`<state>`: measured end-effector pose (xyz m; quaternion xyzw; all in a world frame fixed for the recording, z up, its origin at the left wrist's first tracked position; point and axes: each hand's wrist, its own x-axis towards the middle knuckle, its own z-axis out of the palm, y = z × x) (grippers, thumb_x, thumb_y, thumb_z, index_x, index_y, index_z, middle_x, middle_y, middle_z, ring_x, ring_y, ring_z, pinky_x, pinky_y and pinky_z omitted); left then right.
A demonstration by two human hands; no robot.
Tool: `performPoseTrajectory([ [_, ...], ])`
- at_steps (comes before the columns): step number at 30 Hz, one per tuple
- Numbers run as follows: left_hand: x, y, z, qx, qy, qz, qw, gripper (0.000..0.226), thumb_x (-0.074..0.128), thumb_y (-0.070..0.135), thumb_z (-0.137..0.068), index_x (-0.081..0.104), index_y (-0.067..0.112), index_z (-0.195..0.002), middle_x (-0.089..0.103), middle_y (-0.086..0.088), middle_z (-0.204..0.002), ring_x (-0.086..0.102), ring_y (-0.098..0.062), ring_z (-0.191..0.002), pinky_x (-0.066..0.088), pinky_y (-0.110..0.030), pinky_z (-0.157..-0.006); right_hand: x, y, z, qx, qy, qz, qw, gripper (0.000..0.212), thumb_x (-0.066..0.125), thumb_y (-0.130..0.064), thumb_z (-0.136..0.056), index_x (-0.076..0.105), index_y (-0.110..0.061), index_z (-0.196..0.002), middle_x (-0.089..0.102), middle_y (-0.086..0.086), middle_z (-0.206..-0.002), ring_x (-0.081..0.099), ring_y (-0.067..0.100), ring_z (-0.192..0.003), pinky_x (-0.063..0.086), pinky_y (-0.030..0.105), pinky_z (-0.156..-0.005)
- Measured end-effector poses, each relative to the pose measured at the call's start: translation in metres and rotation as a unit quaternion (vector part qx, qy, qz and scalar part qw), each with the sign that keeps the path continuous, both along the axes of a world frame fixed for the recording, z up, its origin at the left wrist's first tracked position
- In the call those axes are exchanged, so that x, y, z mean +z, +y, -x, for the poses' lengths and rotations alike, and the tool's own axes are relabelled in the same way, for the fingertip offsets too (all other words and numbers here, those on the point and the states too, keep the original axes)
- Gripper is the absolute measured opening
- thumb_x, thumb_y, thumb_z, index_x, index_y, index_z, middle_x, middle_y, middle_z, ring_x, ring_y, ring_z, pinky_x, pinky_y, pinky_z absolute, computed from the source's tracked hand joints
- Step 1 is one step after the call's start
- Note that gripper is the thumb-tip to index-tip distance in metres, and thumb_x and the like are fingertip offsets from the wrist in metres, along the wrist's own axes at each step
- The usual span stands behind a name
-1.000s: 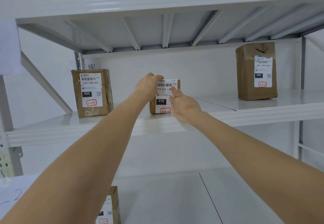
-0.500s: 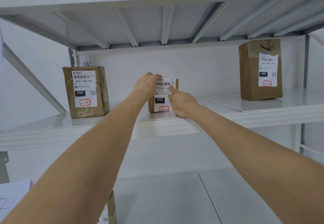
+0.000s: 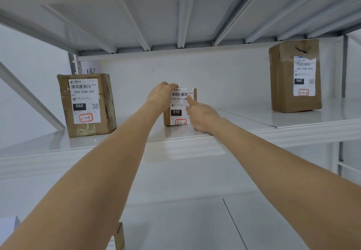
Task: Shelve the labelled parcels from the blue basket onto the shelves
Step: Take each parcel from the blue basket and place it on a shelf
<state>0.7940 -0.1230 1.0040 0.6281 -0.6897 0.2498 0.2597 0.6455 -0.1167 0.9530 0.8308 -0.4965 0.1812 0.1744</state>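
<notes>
l hand is gripping the top left corner of the small parcel, fingers curling over its top edge. r hand is holding the parcel's lower right side, one digit lying up the front label, the rest hidden round the box edge. parcel is standing upright btwn both hands on the white shelf, label "010" facing out. well left of the l hand a bigger brown box is standing w/ label "060". far right of the r hand a tall brown box is standing, same shelf.
</notes>
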Motion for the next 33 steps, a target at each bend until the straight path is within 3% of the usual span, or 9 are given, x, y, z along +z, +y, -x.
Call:
performPoseTrajectory([
  [5,0.004,0.002,-0.001,0.031,-0.021,0.008,0.999,0.053,0.053,0.006,-0.089,0.04,0.025,-0.137,0.051,-0.005,-0.127,0.043,-0.025,-0.122,0.046,-0.039,-0.085,0.002,0.002,0.004,-0.007,-0.029,0.034,0.999,0.036,0.039,0.0,-0.091,0.048,-0.003,-0.126,0.012,0.003,-0.159,0.046,0.032,-0.123,0.042,0.037,-0.087],
  [11,0.004,0.004,0.001,0.036,-0.031,0.018,0.999,0.05,0.053,0.006,-0.09,0.043,0.023,-0.136,0.041,-0.011,-0.129,0.042,-0.028,-0.12,0.045,-0.039,-0.09,0.004,0.0,0.001,-0.012,-0.06,0.035,0.998,0.038,0.042,0.001,-0.089,0.043,-0.002,-0.127,0.027,0.008,-0.143,0.042,0.029,-0.117,0.034,0.034,-0.075],
  [18,0.002,0.003,0.003,0.028,-0.021,0.015,0.999,0.053,0.051,0.002,-0.09,0.043,0.023,-0.138,0.041,-0.012,-0.129,0.044,-0.03,-0.119,0.045,-0.038,-0.092,0.001,-0.008,-0.003,0.0,-0.105,0.005,0.994,0.04,0.027,-0.005,-0.096,0.034,-0.008,-0.135,0.036,0.007,-0.142,0.046,0.029,-0.117,0.03,0.034,-0.077],
  [22,0.003,0.003,0.003,0.028,-0.012,0.007,1.0,0.052,0.049,0.001,-0.09,0.043,0.022,-0.138,0.04,-0.012,-0.129,0.044,-0.03,-0.119,0.045,-0.039,-0.091,0.001,-0.003,-0.001,-0.009,-0.081,0.002,0.997,0.045,0.034,-0.003,-0.092,0.035,-0.007,-0.137,0.03,0.008,-0.146,0.044,0.028,-0.12,0.035,0.035,-0.08],
  [26,0.003,0.008,0.003,0.025,-0.014,-0.017,0.999,0.057,0.046,0.001,-0.091,0.036,0.022,-0.143,0.038,-0.011,-0.136,0.043,-0.031,-0.123,0.046,-0.041,-0.093,0.002,0.006,0.003,-0.025,-0.033,0.037,0.998,0.038,0.045,0.001,-0.089,0.048,-0.004,-0.126,0.018,0.008,-0.15,0.034,0.028,-0.125,0.042,0.04,-0.087],
  [33,0.003,0.026,0.006,0.027,-0.015,-0.041,0.999,0.064,0.048,0.002,-0.09,0.026,0.021,-0.147,0.03,-0.009,-0.147,0.038,-0.03,-0.13,0.042,-0.044,-0.101,0.003,0.022,0.011,-0.016,-0.057,0.052,0.997,0.037,0.046,-0.002,-0.089,0.049,-0.008,-0.126,0.024,0.007,-0.146,0.033,0.027,-0.126,0.041,0.038,-0.087],
])
